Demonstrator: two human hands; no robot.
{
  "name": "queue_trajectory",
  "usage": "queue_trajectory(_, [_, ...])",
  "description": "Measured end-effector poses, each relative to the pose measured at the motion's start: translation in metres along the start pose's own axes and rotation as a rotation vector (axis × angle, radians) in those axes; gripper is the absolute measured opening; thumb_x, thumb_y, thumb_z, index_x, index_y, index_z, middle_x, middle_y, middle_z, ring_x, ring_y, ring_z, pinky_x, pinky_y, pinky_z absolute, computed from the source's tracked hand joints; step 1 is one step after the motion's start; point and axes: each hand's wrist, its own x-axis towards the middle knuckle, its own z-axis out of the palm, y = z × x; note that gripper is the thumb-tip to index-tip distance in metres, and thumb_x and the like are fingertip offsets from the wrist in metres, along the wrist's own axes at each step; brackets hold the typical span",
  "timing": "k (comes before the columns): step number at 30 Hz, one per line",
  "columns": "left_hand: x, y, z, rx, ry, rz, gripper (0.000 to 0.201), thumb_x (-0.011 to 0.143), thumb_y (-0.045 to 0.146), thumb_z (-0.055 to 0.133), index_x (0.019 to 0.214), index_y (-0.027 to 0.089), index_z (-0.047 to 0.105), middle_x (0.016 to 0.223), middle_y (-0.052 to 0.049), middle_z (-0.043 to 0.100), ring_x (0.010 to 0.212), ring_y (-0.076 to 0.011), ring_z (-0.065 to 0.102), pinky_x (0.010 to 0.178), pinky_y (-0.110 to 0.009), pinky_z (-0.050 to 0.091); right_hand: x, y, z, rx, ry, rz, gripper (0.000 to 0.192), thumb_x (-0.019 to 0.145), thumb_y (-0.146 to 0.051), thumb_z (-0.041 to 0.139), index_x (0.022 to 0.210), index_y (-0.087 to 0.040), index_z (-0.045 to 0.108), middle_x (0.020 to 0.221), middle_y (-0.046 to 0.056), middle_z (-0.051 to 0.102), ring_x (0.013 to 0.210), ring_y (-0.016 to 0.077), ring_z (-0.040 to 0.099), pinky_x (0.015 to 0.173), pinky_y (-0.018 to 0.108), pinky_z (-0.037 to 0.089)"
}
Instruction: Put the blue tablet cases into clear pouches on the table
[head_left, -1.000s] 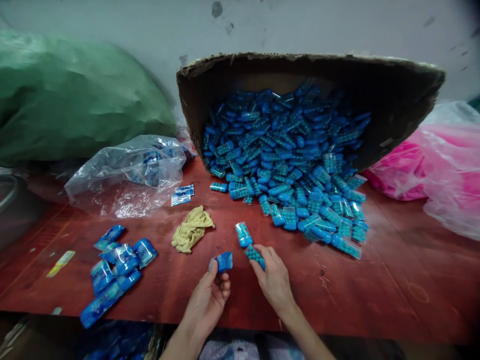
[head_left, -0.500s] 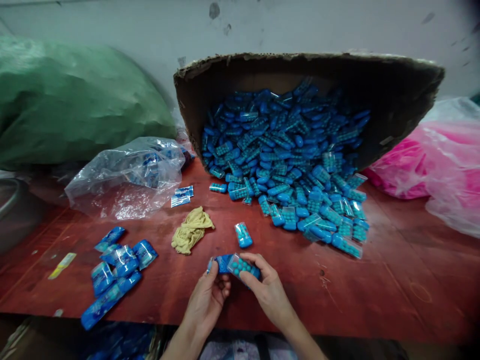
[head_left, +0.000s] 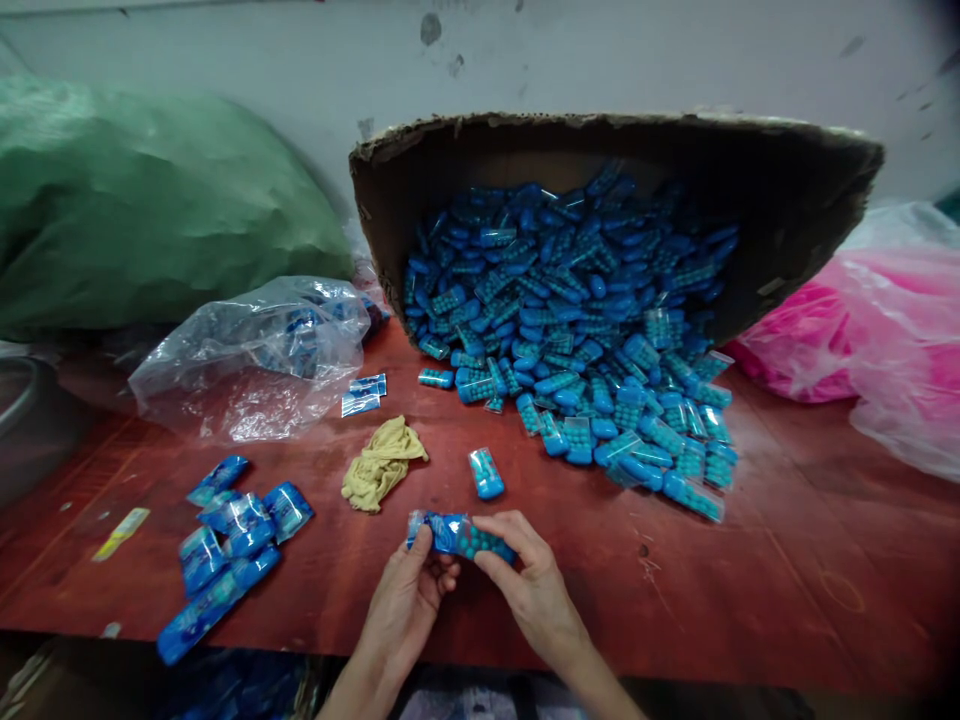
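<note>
your left hand (head_left: 405, 605) pinches a blue wrapper (head_left: 433, 531) between thumb and fingers; your right hand (head_left: 529, 590) is closed on a blue pellet case (head_left: 484, 543), whose end meets the wrapper's mouth. both are held just above the near edge of the red table (head_left: 750, 560). a single loose case (head_left: 486, 472) lies just beyond, a yellow cloth (head_left: 381, 462) to its left. finished packets (head_left: 229, 540) sit at the left edge, a clear bag (head_left: 255, 355) behind them. the tipped cardboard box (head_left: 787, 200) spills a heap of cases (head_left: 585, 340) ahead; nothing lies between the heap and your hands. whether the case has entered the wrapper cannot be made out. the pink bag (head_left: 885, 330) and green sack (head_left: 135, 200) are cut off by the frame.
</note>
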Motion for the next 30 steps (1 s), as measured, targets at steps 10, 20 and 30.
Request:
queue_trajectory(10, [0.003, 0.001, -0.002, 0.025, -0.019, 0.075, 0.024, 0.061, 0.032, 0.07, 0.069, 0.015, 0.056, 0.056, 0.0, 0.063, 0.047, -0.0116, 0.056, 0.041, -0.02, 0.042, 0.002, 0.01, 0.005, 0.092, 0.037, 0.047, 0.024, 0.075, -0.02, 0.059, 0.098, -0.025, 0.063, 0.091, 0.002, 0.059, 0.087, 0.0162, 0.056, 0.079, 0.027, 0.044])
queue_trajectory(20, [0.001, 0.002, 0.001, 0.06, -0.019, 0.12, 0.024, 0.059, 0.027, 0.071, 0.075, 0.015, 0.058, 0.065, -0.001, 0.066, 0.055, -0.0135, 0.06, 0.047, -0.023, 0.047, 0.003, 0.003, 0.004, 0.034, -0.002, 0.102, 0.026, 0.075, -0.02, 0.056, 0.101, -0.021, 0.061, 0.095, 0.002, 0.06, 0.089, 0.018, 0.056, 0.08, 0.028, 0.044])
queue_trajectory(30, [0.005, 0.007, -0.002, -0.029, -0.049, -0.082, 0.011, 0.065, 0.022, 0.067, 0.066, 0.012, 0.061, 0.06, -0.002, 0.065, 0.053, -0.0116, 0.059, 0.051, -0.022, 0.048, -0.002, 0.001, 0.01, 0.164, -0.193, 0.032, 0.033, 0.075, -0.013, 0.054, 0.106, -0.025, 0.058, 0.099, 0.002, 0.056, 0.092, 0.0171, 0.054, 0.083, 0.029, 0.044])
